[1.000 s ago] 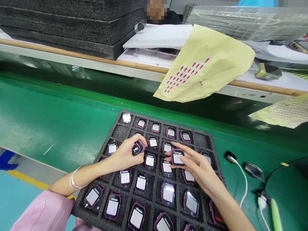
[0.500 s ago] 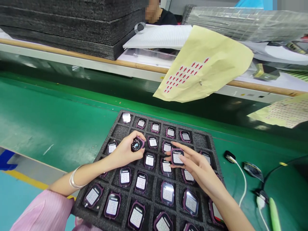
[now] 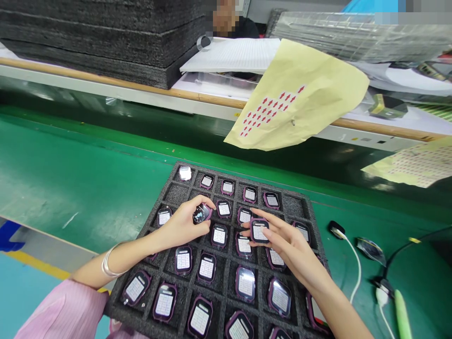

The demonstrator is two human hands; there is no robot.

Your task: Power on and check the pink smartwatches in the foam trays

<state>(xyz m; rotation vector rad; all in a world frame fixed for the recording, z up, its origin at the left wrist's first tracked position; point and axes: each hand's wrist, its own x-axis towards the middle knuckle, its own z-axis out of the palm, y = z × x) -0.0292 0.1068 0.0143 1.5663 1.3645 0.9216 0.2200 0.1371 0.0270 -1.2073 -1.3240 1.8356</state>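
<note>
Between thumb and forefinger, my left hand [image 3: 185, 222] pinches a dark-faced watch [image 3: 200, 214]; at its ten o'clock, a foam pocket [image 3: 176, 193] shows its floor. Toward four o'clock, my right fingers [image 3: 278, 236] grip a white-screened watch [image 3: 259, 230], long axis roughly twelve-to-six, the tray's rim [image 3: 313, 212] toward two.

My left forearm [image 3: 143, 249] enters from lower left, wrist [image 3: 158, 239] nearly straight. Left hand [image 3: 187, 220]: thumb [image 3: 202, 230] and forefinger [image 3: 202, 200] curved in C-shaped grip, tips apart. My right forearm [image 3: 341, 301] slants in from lower right. Right hand [image 3: 291, 239] grips too: forefinger extended, thumb bent across front. Hands apart, similar height.
</note>
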